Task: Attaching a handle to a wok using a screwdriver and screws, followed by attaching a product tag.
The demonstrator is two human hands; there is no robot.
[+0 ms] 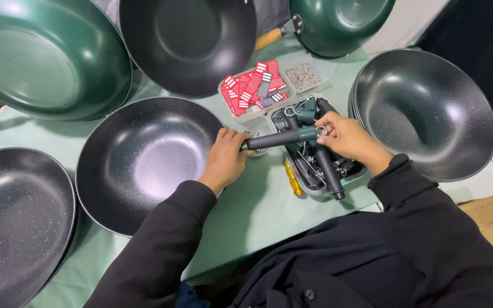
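My left hand (225, 158) rests on the rim of a dark speckled pan (138, 165) and grips the near end of a dark pan handle (278, 138). My right hand (346, 137) pinches the other end of that handle, at its green collar and metal ring. The handle lies level between both hands, above a grey tray (309, 189) that holds several more dark handles.
A clear box of red tags (255, 88) and a small box of metal screws (302, 76) sit behind the tray. A yellow screwdriver (293, 178) lies beside it. More dark and green pans (426, 114) ring the green table (246, 211).
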